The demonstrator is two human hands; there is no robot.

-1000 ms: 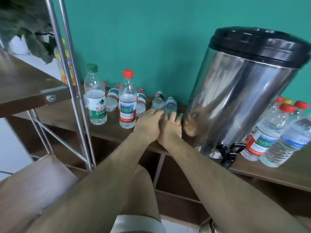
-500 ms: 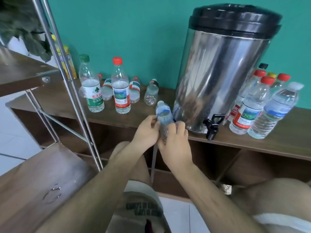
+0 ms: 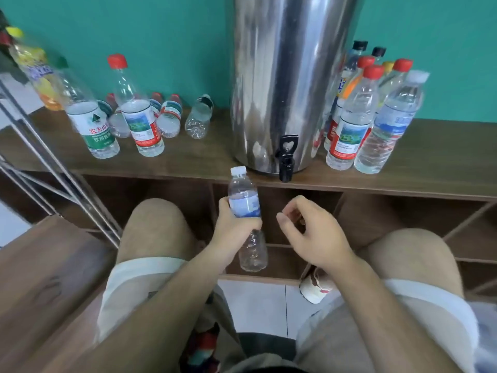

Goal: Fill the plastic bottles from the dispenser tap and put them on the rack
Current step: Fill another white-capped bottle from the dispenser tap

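Note:
My left hand (image 3: 233,228) grips a small clear bottle (image 3: 245,203) with a blue label and a white cap, upright below the shelf edge. The bottle looks empty. It sits left of and below the black tap (image 3: 286,158) of the steel dispenser (image 3: 290,76). About a hand's width to the right, my right hand (image 3: 309,232) hovers with loosely curled fingers and holds nothing. The rack's metal poles (image 3: 53,173) and a wooden rack shelf (image 3: 48,265) are at the left.
On the wooden shelf (image 3: 204,160), two upright bottles (image 3: 139,119) stand left of the dispenser, with several small ones lying behind (image 3: 199,117). Several capped bottles (image 3: 373,117) cluster to its right. A paper cup (image 3: 314,289) lies on the floor between my knees.
The small bottle came off the shelf and down toward my lap. My right hand let go of it and moved right; my left hand now holds it alone.

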